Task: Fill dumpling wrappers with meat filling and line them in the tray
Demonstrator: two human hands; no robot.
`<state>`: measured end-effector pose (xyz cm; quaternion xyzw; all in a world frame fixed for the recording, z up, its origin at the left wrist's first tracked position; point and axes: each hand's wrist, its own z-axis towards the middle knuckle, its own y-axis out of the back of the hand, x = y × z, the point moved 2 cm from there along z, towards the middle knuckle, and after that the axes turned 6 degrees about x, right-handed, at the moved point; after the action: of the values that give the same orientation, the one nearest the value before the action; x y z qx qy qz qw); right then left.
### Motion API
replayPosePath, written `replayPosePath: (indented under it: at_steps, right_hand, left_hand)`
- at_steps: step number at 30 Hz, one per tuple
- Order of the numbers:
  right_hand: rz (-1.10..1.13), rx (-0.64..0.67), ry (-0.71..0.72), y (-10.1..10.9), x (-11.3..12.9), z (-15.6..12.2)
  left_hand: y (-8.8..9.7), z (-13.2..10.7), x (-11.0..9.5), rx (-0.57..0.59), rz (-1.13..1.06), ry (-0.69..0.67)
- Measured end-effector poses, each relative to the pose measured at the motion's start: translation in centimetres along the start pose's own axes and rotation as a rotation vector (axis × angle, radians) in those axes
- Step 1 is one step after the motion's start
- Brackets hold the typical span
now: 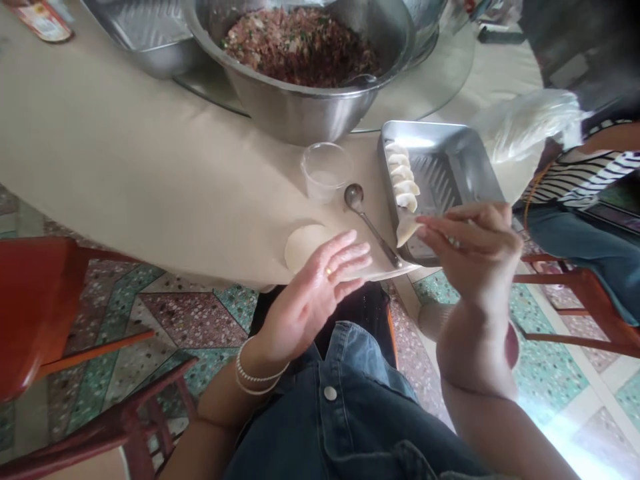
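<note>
My right hand pinches a folded dumpling at the near edge of a metal tray. A row of finished dumplings lies along the tray's left side. My left hand hovers open, fingers stretched, over the table edge beside a stack of round dough wrappers. A metal spoon lies between the wrappers and the tray. A big steel bowl of minced meat filling stands behind them.
A small clear plastic cup sits in front of the bowl. Another steel tray is at the back left. A person in a striped top sits at right. Red wooden chairs stand left and right.
</note>
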<state>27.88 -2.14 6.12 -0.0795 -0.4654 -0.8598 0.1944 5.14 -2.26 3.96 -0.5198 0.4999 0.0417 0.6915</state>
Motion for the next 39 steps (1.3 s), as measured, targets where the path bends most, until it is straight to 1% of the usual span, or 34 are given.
replayPosePath:
  at_steps: [1, 3, 5, 7, 8, 11, 16, 21, 23, 25, 27, 29, 30, 31, 32, 33, 35, 36, 37, 39]
  right_hand:
    - [-0.06, 0.027, -0.066, 0.1, -1.0, 0.2]
    - [-0.144, 0.094, -0.131, 0.1, -2.5, 0.6]
    - [-0.18, 0.165, -0.164, -0.5, -3.3, 1.0]
    - [-0.178, 0.228, -0.201, -1.3, -3.7, 1.4]
    - [-0.173, 0.247, -0.217, -1.7, -3.8, 1.7]
    - [-0.188, 0.279, -0.239, -2.4, -4.0, 2.5]
    - [-0.243, 0.344, -0.199, -2.5, -4.3, 3.5]
    - [-0.217, 0.379, -0.164, -3.0, -4.5, 4.2]
    - [-0.217, 0.423, -0.158, -3.0, -4.7, 4.4]
    - [-0.222, 0.45, -0.155, -2.4, -4.7, 4.3]
    - [-0.223, 0.395, -0.13, -1.4, -4.0, 4.1]
    - [-0.22, 0.273, -0.073, -0.1, -2.1, 3.6]
    - [-0.218, 0.212, -0.035, 0.4, -0.8, 3.2]
    - [-0.209, 0.169, 0.009, 0.6, 0.7, 2.8]
    - [-0.191, 0.153, 0.067, 0.5, 2.3, 2.3]
    - [-0.171, 0.152, 0.124, 0.1, 4.0, 1.9]
    - [-0.118, 0.258, 0.229, -1.9, 6.7, 1.1]
    - [-0.102, 0.325, 0.244, -3.2, 7.6, 0.9]
    - [-0.101, 0.373, 0.226, -4.6, 8.2, 0.8]
    - [-0.112, 0.421, 0.165, -7.2, 8.5, 0.9]
  left_hand:
    - [0.5, -0.1, -0.2, -0.036, 0.065, -0.044]
    - [1.6, -0.2, -0.7, -0.127, 0.222, -0.184]
    - [2.5, -0.3, -1.1, -0.252, 0.393, -0.334]
    - [3.1, -0.3, -1.4, -0.36, 0.525, -0.417]
    - [3.3, -0.3, -1.5, -0.395, 0.569, -0.434]
    - [3.7, -0.2, -1.7, -0.446, 0.637, -0.449]
    - [4.4, 0.0, -2.2, -0.541, 0.744, -0.477]
    - [4.9, 0.3, -2.2, -0.562, 0.798, -0.501]
    - [5.2, 0.4, -2.2, -0.581, 0.836, -0.516]
    - [5.7, 0.4, -2.3, -0.588, 0.993, -0.533]
    - [6.1, 0.6, -2.3, -0.567, 1.27, -0.526]
    - [6.5, 0.9, -2.1, -0.516, 1.54, -0.489]
    - [6.6, 1.1, -1.9, -0.472, 1.63, -0.456]
    - [6.7, 1.2, -1.7, -0.453, 1.68, -0.438]
    - [6.8, 1.4, -1.6, -0.458, 1.7, -0.415]
    - [6.8, 1.6, -1.5, -0.455, 1.705, -0.408]
    - [6.8, 1.8, -1.4, -0.451, 1.697, -0.409]
    - [6.7, 1.8, -1.3, -0.444, 1.689, -0.416]
    - [6.7, 1.7, -1.4, -0.439, 1.679, -0.425]
    - [6.7, 1.4, -1.5, -0.438, 1.645, -0.441]
